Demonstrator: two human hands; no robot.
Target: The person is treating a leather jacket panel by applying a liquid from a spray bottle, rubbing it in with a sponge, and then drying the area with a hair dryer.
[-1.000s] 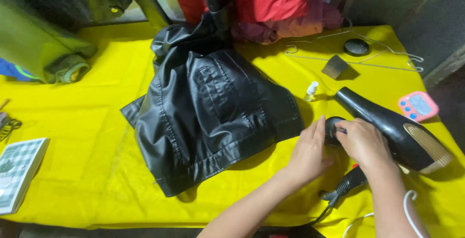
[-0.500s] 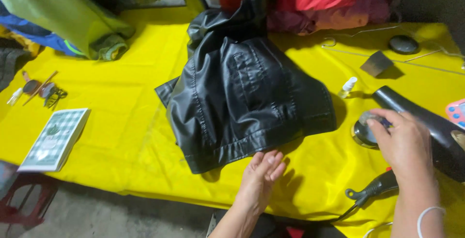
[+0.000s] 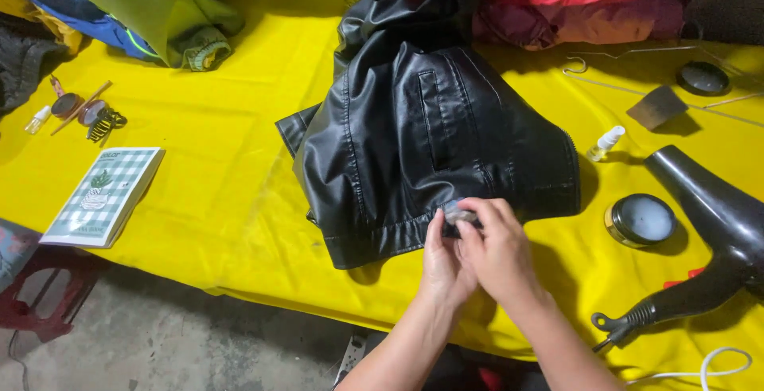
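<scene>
Black faux-leather jacket (image 3: 430, 144) spread in the middle of the table (image 3: 231, 192), collar far, hem near, on a bright yellow cloth. Glossy, smooth, creased surface; stitched seams, a vertical welt pocket, a zip edge down the right side. Probably fairly light and floppy, somewhat slick under the palm, best gripped at the thick folded hem or a seam rather than on the flat panel.

Both hands together at the near hem. Left hand (image 3: 442, 267) and right hand (image 3: 500, 252) touching each other, fingers (image 3: 446, 228) curled and nearly closed around a small greyish object (image 3: 459, 213), seemingly a scrap of cloth or sponge, pressed against the hem. Exact nature too small to tell; likely soft and compressible, a pinch with the fingertips enough.

To the right, just beside the jacket: a round open tin (image 3: 641, 220) with pale waxy contents, rigid metal, shallow. Further right, a black hair dryer (image 3: 708, 240) lying on its side, hard plastic, cord trailing near. A small white dropper bottle (image 3: 605, 142) upright near the jacket's right edge; a dark lid (image 3: 703, 78) and wire hangers at the far right.

On the left, well apart: a green-checked booklet (image 3: 103, 194) near the table edge, a hair claw clip (image 3: 104, 126), small round pots. Piled garments along the far side, green, blue, red.
</scene>
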